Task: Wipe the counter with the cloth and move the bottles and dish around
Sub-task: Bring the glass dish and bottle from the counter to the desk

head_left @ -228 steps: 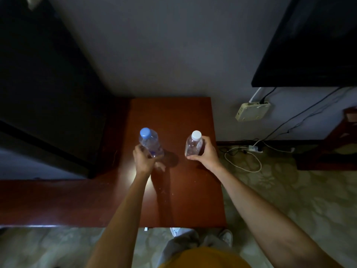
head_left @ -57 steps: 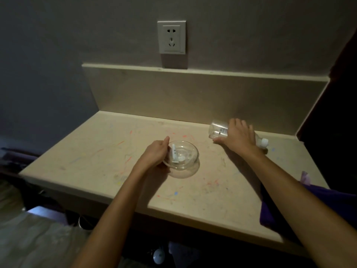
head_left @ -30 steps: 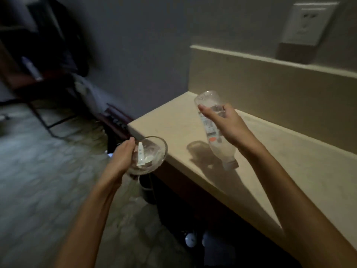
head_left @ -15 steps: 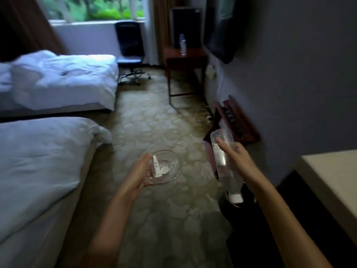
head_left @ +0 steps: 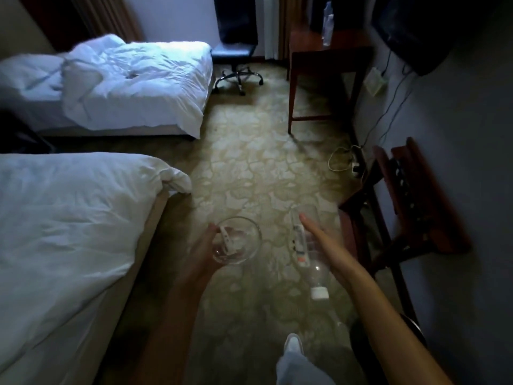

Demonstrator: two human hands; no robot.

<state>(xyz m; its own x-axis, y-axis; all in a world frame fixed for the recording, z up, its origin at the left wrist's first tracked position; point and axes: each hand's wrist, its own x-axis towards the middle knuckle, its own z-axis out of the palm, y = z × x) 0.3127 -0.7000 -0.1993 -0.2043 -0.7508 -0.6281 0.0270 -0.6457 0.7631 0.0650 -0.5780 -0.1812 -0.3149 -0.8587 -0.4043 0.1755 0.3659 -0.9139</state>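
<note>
My left hand (head_left: 201,250) holds a clear glass dish (head_left: 237,240) by its near rim, and a small white item lies inside it. My right hand (head_left: 323,245) grips a clear plastic bottle (head_left: 301,245) with a white cap, held upside down so the cap points toward me. Both are carried in the air above the patterned carpet. Far ahead, another bottle (head_left: 327,20) stands on a reddish wooden table (head_left: 305,48). No cloth or counter is in view.
Two beds with white duvets fill the left side, one near (head_left: 69,232) and one far (head_left: 133,81). A black office chair (head_left: 236,51) stands at the back. A wooden luggage rack (head_left: 410,207) and cables line the right wall. Carpet runs between them.
I have turned away from the beige counter and moved along the aisle between beds and wall, carrying the dish and bottle. The wooden table is nearer than half a second ago.
</note>
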